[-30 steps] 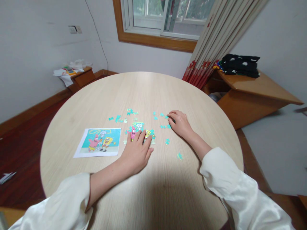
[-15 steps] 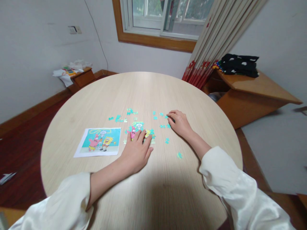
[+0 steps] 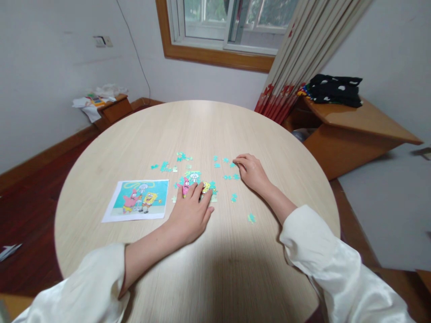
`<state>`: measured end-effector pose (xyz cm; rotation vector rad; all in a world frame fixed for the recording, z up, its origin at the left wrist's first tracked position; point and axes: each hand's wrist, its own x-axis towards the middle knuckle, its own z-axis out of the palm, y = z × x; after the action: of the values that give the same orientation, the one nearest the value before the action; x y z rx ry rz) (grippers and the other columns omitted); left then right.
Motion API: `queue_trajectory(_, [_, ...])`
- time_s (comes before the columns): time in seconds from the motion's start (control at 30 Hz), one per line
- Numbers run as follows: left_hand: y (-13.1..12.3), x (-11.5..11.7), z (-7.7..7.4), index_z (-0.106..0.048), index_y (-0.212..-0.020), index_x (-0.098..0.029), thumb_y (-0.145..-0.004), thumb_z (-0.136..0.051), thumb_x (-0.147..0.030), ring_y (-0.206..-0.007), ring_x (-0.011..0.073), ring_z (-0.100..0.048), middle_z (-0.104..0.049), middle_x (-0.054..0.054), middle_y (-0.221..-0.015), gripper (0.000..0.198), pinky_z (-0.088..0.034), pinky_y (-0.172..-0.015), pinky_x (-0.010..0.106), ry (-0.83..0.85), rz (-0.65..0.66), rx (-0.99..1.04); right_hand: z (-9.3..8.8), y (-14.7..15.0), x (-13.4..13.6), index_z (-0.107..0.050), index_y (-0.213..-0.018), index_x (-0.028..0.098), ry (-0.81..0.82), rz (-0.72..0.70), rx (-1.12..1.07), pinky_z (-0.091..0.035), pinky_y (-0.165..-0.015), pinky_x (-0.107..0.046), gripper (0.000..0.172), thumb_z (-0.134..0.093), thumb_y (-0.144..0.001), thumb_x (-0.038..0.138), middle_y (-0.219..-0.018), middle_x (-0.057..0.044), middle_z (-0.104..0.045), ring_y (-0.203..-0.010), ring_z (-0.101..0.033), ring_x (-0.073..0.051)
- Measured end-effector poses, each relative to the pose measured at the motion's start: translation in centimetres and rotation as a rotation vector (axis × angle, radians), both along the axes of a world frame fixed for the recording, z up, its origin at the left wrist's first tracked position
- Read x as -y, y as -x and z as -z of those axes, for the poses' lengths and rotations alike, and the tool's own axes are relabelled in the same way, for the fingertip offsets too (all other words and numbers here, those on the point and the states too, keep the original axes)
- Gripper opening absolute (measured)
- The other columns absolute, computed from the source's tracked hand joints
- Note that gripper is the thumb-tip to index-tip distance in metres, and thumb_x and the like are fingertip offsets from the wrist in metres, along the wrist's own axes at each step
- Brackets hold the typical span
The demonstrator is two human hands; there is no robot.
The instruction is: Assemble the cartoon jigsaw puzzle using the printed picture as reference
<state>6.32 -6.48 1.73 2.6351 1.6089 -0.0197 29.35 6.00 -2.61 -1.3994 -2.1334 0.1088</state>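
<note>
My left hand point(image 3: 190, 214) lies flat with its fingers spread over the lower part of a partly joined jigsaw puzzle point(image 3: 193, 176). Pink and yellow cartoon figures show around those fingers, which hide part of the puzzle. Farther right, my right hand point(image 3: 253, 172) has thumb and fingers pinched together at a small turquoise puzzle piece point(image 3: 233, 164), still at table level. Loose turquoise puzzle pieces point(image 3: 216, 165) lie just left of that hand. Another piece point(image 3: 234, 197) rests below it, and a yellow-green one point(image 3: 251, 218) is nearer me.
A printed reference picture point(image 3: 139, 197) lies left of my left hand. More loose pieces point(image 3: 164, 167) are scattered behind the puzzle. All rest on a round wooden table point(image 3: 202, 125). A wooden cabinet point(image 3: 357, 134) with black cloth point(image 3: 335, 91) stands beyond at right.
My right thumb and fingers have closed together at the turquoise piece. My left hand stays on the puzzle. The whole view has shifted slightly.
</note>
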Motion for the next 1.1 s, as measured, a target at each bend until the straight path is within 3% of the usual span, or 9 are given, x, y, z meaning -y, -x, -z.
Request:
queue_trajectory(0.27, [-0.01, 0.02, -0.03, -0.046, -0.138, -0.014, -0.099, -0.037, -0.032, -0.136, 0.0371, -0.039, -0.042, 0.020, -0.147, 0.043, -0.028, -0.107, 0.064, -0.005, -0.002, 0.015, -0.13, 0.20, 0.25, -0.072, -0.097, 0.020, 0.028, 0.041, 0.018, -0.044, -0.088, -0.045, 0.021, -0.057, -0.087, 0.030, -0.106, -0.012, -0.068, -0.101, -0.060, -0.028])
queue_trajectory(1.1, [-0.05, 0.08, 0.01, -0.046, -0.138, -0.014, -0.099, -0.036, -0.031, -0.136, 0.0373, -0.038, -0.042, 0.020, -0.148, 0.044, -0.028, -0.107, 0.065, -0.001, -0.005, 0.005, -0.50, 0.21, 0.41, -0.070, -0.096, 0.022, 0.067, 0.003, 0.056, -0.039, -0.085, -0.042, 0.021, -0.049, -0.089, 0.021, -0.103, -0.011, -0.068, -0.100, -0.059, -0.027])
